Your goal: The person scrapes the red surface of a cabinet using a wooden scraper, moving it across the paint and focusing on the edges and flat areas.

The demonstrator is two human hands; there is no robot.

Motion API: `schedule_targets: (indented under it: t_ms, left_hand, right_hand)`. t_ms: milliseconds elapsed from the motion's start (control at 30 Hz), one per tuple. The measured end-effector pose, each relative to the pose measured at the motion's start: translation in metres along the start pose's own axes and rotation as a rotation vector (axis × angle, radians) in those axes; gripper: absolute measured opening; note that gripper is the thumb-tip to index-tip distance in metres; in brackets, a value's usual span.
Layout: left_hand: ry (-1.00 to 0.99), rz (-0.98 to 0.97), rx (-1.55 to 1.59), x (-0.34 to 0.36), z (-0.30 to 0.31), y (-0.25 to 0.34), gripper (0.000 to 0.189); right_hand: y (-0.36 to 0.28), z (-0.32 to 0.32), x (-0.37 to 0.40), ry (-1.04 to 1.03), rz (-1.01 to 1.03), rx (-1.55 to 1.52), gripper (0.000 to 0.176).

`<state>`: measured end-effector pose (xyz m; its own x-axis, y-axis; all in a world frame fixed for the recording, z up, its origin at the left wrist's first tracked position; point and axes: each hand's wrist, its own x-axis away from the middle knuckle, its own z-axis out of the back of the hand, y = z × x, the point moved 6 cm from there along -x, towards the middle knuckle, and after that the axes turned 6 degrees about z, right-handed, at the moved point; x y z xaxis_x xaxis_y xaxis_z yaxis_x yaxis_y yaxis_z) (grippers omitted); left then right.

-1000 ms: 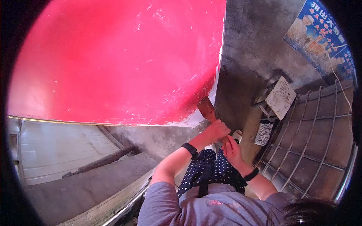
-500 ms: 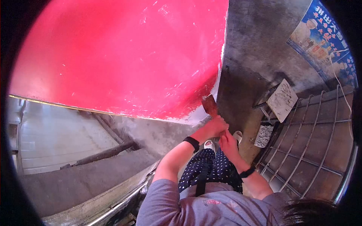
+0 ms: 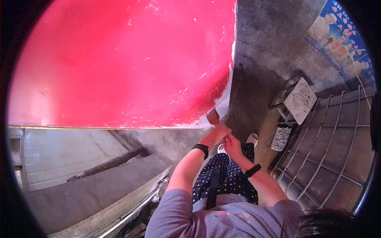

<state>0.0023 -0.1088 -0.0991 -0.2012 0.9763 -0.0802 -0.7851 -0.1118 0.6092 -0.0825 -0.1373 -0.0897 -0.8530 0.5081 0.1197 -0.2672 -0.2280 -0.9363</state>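
Note:
A scraper (image 3: 213, 117) with a flat, reddish-stained blade is held over the near right corner of a large red-coated sheet (image 3: 131, 67). My left hand (image 3: 216, 134) is wrapped around its handle, just below the blade. Close against it, my right hand (image 3: 233, 146) is closed at the lower end of the handle, which the fingers hide. White shows along the sheet's right edge and at the corner beside the blade, where the red coating is streaked and thin.
To the right stand a small white-topped stool (image 3: 300, 100), a speckled box-like thing (image 3: 281, 138) and a metal bar grid (image 3: 323, 146). A blue poster (image 3: 337, 37) hangs behind. A concrete ledge (image 3: 99, 190) runs at lower left, with a dark beam (image 3: 113, 162) beyond it.
Both hands and the scraper have shifted slightly left and down across the view. The red sheet's near edge now looks more level as the view has turned a little.

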Motion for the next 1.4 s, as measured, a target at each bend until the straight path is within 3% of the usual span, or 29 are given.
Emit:
schedule_targets:
  t_ms: [67, 100, 200, 300, 400, 500, 633, 700, 733, 767, 833, 933, 1067, 1133, 1167, 1233, 1300, 1367, 1400]
  left_hand:
    - [-0.118, 0.224, 0.151, 0.002, -0.016, -0.021, 0.012]
    - [-0.135, 0.226, 0.167, 0.005, -0.020, -0.017, 0.012]
    - [-0.096, 0.036, -0.134, -0.005, -0.014, 0.004, 0.016]
    - [-0.108, 0.170, 0.050, -0.002, 0.006, 0.018, 0.016]
    - [-0.061, 0.071, -0.085, 0.001, 0.010, 0.020, 0.016]
    - [-0.169, 0.118, 0.147, 0.012, -0.022, 0.013, 0.014]
    - [-0.119, 0.012, -0.008, 0.017, -0.033, 0.014, 0.012]
    - [-0.131, 0.021, -0.120, 0.013, -0.027, 0.008, 0.011]
    - [-0.146, 0.113, -0.030, 0.014, -0.032, -0.001, 0.010]
    - [-0.157, 0.104, -0.034, 0.015, -0.030, 0.002, 0.010]
    - [-0.139, 0.047, -0.198, 0.015, -0.019, 0.011, 0.008]
    - [-0.130, 0.040, -0.270, 0.022, -0.008, 0.023, 0.009]
    - [-0.059, 0.073, -0.265, 0.030, 0.007, 0.026, 0.007]
    - [-0.071, 0.036, -0.176, 0.034, 0.010, 0.025, 0.009]
    - [-0.073, 0.036, -0.173, 0.036, 0.011, 0.024, 0.009]
    - [-0.036, -0.011, -0.163, 0.038, 0.014, 0.026, 0.010]
    - [-0.099, 0.001, -0.158, 0.039, 0.001, 0.009, 0.010]
    - [-0.170, 0.012, -0.162, 0.050, -0.016, -0.013, 0.011]
    - [-0.116, 0.042, -0.058, 0.054, -0.018, -0.027, 0.013]
  right_hand:
    - [0.007, -0.001, -0.007, 0.007, 0.050, 0.041, 0.021]
    - [0.008, 0.000, -0.001, 0.014, 0.090, 0.081, 0.022]
    - [0.017, 0.008, 0.011, -0.030, -0.053, -0.014, 0.021]
    - [-0.002, 0.015, 0.018, -0.001, -0.011, -0.055, 0.019]
    - [-0.024, 0.015, 0.019, -0.006, -0.028, -0.105, 0.019]
    - [0.023, 0.004, 0.035, -0.076, 0.020, 0.089, 0.019]
    - [0.040, -0.005, 0.040, 0.019, 0.059, 0.034, 0.019]
    - [0.040, -0.015, 0.029, -0.079, -0.031, -0.245, 0.019]
    - [0.028, -0.010, 0.028, -0.182, -0.245, -0.357, 0.017]
    - [0.021, -0.002, 0.023, -0.169, -0.245, -0.366, 0.017]
    - [0.025, -0.011, 0.028, -0.349, -0.631, -0.715, 0.014]
    - [0.016, -0.009, 0.032, -0.433, -0.735, -0.894, 0.011]
    - [-0.003, -0.017, 0.031, -0.420, -0.529, -0.704, 0.012]
    - [-0.017, -0.014, 0.027, -0.400, -0.406, -0.417, 0.013]
    - [-0.006, -0.025, 0.031, -0.399, -0.409, -0.417, 0.013]
    - [0.011, -0.037, 0.031, -0.281, -0.205, -0.221, 0.015]
    - [0.023, -0.048, 0.029, -0.239, -0.221, -0.200, 0.015]
    - [0.025, -0.063, 0.013, -0.179, 0.024, 0.036, 0.011]
    - [0.020, -0.066, 0.003, -0.178, 0.028, 0.031, 0.011]
